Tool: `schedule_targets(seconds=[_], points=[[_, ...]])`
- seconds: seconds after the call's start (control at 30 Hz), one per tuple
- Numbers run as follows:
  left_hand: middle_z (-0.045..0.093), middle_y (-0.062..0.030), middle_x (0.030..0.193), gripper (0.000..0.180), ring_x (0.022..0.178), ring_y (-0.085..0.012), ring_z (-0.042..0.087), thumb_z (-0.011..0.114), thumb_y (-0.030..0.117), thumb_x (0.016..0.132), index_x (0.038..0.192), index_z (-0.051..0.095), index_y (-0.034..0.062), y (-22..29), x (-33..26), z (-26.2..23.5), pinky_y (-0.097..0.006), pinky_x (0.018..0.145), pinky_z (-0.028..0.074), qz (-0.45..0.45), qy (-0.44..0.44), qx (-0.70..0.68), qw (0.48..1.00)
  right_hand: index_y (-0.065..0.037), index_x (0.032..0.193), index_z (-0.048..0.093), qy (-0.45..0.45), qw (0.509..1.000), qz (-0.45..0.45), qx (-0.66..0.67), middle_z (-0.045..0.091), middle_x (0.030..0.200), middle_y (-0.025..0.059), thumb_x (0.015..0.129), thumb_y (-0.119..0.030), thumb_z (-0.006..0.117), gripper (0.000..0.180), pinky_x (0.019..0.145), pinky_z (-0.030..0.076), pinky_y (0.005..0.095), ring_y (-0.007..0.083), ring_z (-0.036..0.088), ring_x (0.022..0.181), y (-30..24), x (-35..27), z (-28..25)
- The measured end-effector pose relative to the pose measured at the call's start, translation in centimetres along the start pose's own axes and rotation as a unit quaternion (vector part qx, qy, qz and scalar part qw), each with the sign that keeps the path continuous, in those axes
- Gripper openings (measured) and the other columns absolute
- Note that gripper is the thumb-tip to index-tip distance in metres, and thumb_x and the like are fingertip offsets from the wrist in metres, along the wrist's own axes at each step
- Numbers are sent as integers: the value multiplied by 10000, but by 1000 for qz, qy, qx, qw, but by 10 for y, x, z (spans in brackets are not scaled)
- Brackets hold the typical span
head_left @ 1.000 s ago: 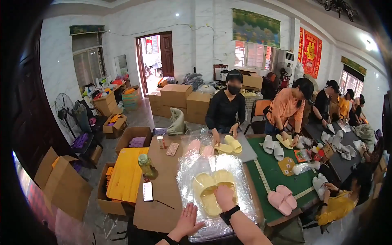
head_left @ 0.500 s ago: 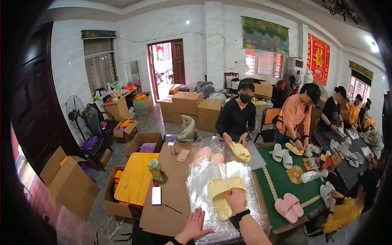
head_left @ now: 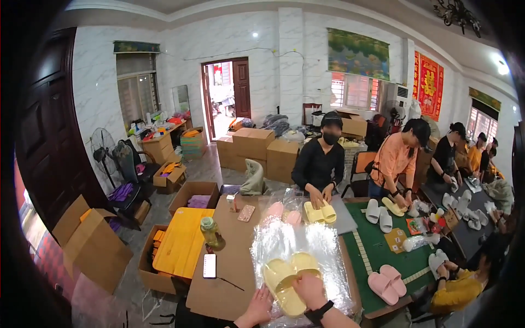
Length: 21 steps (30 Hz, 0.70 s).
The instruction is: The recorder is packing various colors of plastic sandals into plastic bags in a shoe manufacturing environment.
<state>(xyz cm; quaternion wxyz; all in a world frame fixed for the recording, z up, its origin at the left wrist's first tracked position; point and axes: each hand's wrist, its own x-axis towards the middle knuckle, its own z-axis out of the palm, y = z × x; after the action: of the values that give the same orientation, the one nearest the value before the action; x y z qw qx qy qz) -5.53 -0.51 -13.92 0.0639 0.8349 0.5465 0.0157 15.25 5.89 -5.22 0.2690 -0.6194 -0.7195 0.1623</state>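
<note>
A pair of pale yellow slippers (head_left: 280, 275) is tilted above a stack of clear plastic bags (head_left: 331, 249) on the cardboard-covered table. My right hand (head_left: 310, 291), with a dark band on its wrist, is closed on the pair at the slipper on the right. Low on the left side of the stack, my left hand (head_left: 260, 307) lies open on the plastic, its fingers stretched out close to the slippers' left edge. Across the table a masked person in black handles another yellow pair (head_left: 320, 214). Pink slippers (head_left: 275, 212) lie under plastic beside that pair.
Left of the bags are a phone (head_left: 209, 265), a bottle (head_left: 211, 232) and a pink patterned case (head_left: 246, 213). A yellow board (head_left: 185, 240) covers an open carton at the left. Pink slippers (head_left: 386, 285) sit on the green table at right, where several people work.
My right hand has shifted the yellow slippers left and tilted them. My left hand's fingers have come nearer to them. The person opposite has lowered their yellow pair onto the table.
</note>
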Motion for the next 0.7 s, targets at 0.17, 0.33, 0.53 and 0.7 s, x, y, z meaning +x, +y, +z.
schedule_targets(seconds=[0.17,0.33,0.53,0.7], points=[[244,-298,1600,853,1523,-435,107,559,566,904,1463,427,-64,5,-6,-18,-528,1239,89,-1,-41,-120,992,-11,852,676,14,998,-14,-67,666,869,219,934,-384,600,390,679,541,484,405,668,766,-2,-3,12],[267,-333,1570,805,1500,-479,128,616,468,863,1429,449,-78,4,-6,-1,-539,1238,93,-31,78,-257,963,-29,866,672,8,996,-40,-79,686,846,177,905,-331,611,311,699,533,470,369,668,770,7,9,26],[305,-345,1542,895,1482,-483,196,639,492,867,1467,358,-110,4,-8,-16,-568,1221,145,5,60,-99,993,-58,835,645,31,999,-4,26,672,789,159,847,-301,659,244,679,518,472,359,664,751,11,23,26],[244,-337,1577,1091,1496,-465,174,649,632,832,1517,243,-114,15,-8,-29,-562,1219,137,11,52,-116,992,-71,802,624,77,994,67,46,671,783,153,809,-305,685,242,663,514,478,368,660,744,43,32,6]])
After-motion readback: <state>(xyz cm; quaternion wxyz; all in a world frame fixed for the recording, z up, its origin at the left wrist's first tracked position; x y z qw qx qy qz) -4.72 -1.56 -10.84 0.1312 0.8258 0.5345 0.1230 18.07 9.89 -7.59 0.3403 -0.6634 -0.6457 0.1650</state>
